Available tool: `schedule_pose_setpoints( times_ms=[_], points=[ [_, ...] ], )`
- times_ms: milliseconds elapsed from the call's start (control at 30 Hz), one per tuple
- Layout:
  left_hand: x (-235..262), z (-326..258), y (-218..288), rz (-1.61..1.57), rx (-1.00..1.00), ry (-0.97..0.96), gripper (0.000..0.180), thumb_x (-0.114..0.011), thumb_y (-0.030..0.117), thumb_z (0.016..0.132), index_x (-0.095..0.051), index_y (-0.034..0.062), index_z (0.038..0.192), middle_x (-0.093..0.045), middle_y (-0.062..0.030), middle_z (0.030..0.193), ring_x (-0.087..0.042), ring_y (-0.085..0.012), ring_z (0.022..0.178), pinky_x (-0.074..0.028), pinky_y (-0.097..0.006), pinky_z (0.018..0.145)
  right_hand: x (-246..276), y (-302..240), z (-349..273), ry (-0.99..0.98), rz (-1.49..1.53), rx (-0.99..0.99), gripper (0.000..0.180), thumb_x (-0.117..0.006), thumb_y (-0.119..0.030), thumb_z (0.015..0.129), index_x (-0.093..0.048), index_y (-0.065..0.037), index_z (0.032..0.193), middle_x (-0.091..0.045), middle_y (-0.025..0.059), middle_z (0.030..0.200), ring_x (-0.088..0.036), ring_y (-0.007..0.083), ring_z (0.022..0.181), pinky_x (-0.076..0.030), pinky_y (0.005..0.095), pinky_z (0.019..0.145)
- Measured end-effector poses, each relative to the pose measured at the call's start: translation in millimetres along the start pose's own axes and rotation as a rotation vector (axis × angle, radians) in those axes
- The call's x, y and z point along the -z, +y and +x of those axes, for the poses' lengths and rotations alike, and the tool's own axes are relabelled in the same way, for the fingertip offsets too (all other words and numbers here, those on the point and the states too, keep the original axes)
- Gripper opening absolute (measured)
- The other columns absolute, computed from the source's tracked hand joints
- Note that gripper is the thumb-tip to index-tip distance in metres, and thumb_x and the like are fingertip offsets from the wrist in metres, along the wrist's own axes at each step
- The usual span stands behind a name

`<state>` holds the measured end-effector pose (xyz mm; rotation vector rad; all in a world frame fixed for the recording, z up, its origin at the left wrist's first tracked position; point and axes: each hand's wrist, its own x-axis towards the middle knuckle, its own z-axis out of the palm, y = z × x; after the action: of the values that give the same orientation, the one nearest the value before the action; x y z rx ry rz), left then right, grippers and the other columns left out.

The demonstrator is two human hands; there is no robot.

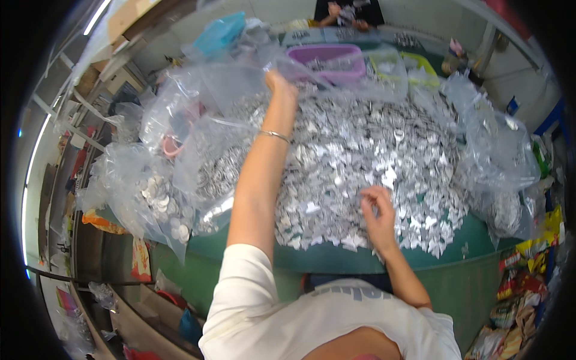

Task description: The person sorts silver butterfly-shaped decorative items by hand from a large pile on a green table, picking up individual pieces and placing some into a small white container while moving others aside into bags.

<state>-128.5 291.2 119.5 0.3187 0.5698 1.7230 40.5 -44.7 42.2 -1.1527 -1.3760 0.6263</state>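
My left arm stretches far over the table, and my left hand point(281, 85) is closed on the edge of a clear plastic bag point(234, 84). A broad heap of small, flat, silvery metal pieces point(342, 156) covers the table; many look butterfly-shaped. Low over the near right part of the heap is my right hand point(379, 217), its fingers curved and a gap between thumb and forefinger. No piece can be seen in it. Just beyond my left hand stands a purple plastic basket point(327, 72) with more metal pieces inside.
A yellow-green basket point(420, 69) stands at the far right. Clear bags lie on both sides, one with round silvery discs point(161, 198). A pink-rimmed container point(173, 146) sits under plastic on the left. Across the table, another person's hands point(345, 15) hold something.
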Motion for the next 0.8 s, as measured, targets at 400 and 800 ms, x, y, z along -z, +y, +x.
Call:
schedule_pose_setpoints(
  times_ms=[400, 800],
  points=[
    [102, -256, -1, 1.437, -0.167, -1.058, 0.028, -0.059, 0.004, 0.080, -0.057, 0.0013, 0.108, -0.057, -0.0105, 0.111, -0.055, -0.0270, 0.102, -0.044, -0.033, 0.085, 75, 10, -16, -0.154, -0.416, -0.193, 0.017, -0.062, -0.005, 0.076, -0.060, 0.001, 0.092, -0.057, 0.0120, 0.082, -0.050, 0.0253, 0.074, -0.041, 0.0318, 0.067],
    [133, -264, -58, 1.838, -0.651, -1.123, 0.034, -0.065, 0.011, 0.074, -0.056, 0.0021, 0.106, -0.050, -0.0107, 0.115, -0.045, -0.0296, 0.109, -0.037, -0.040, 0.088, 46, 64, 21, -0.106, -0.797, 0.131, 0.038, -0.068, -0.013, 0.073, -0.055, -0.002, 0.107, -0.041, 0.0211, 0.127, -0.048, 0.0377, 0.104, -0.039, 0.0421, 0.089]
  ],
)
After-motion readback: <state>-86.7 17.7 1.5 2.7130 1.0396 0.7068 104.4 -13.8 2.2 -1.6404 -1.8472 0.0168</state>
